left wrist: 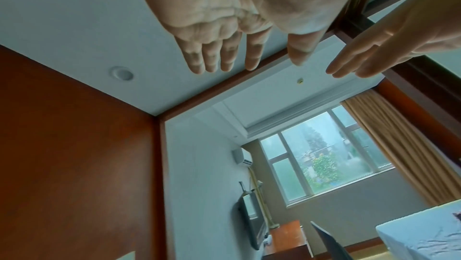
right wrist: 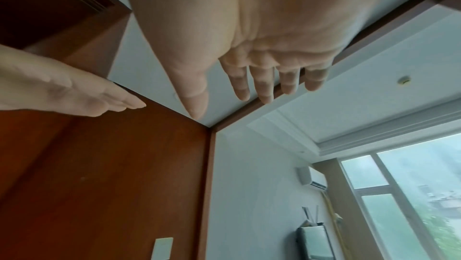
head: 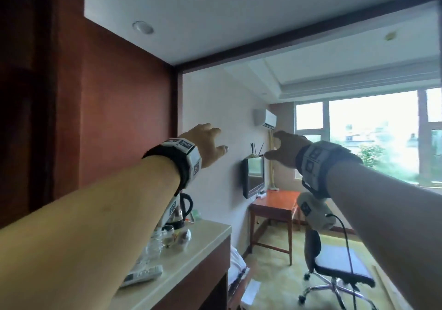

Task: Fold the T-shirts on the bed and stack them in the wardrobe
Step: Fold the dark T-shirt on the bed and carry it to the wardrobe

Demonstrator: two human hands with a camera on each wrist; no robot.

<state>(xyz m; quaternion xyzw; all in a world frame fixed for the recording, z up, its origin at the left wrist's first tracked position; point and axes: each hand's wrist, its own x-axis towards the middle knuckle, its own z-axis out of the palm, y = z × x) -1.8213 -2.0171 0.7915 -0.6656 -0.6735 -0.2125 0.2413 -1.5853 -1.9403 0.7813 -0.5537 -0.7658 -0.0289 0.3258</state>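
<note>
**Plainly, both hands raised and carrying nothing**

Both arms reach forward at chest height into the room. The left hand [head: 207, 142] has its grip released: in the left wrist view its fingers [left wrist: 212, 55] extend nearly straight, slightly spread, touching nothing. The right hand [head: 285, 148] is likewise released, its fingers [right wrist: 264, 84] straight and thumb apart, with only air and ceiling behind them. The two hands are near each other but apart.

No T-shirt can be made out in either grip. The bed [left wrist: 424, 232], with its rumpled white sheet, shows at the lower right of the left wrist view; something small and dark lies at its edge, too cropped to identify. A reddish wooden panel [head: 114, 109] stands at the left; whether it belongs to the wardrobe I cannot tell. Below the left forearm a pale tabletop [head: 205, 238] carries a kettle [head: 181, 211].
</note>
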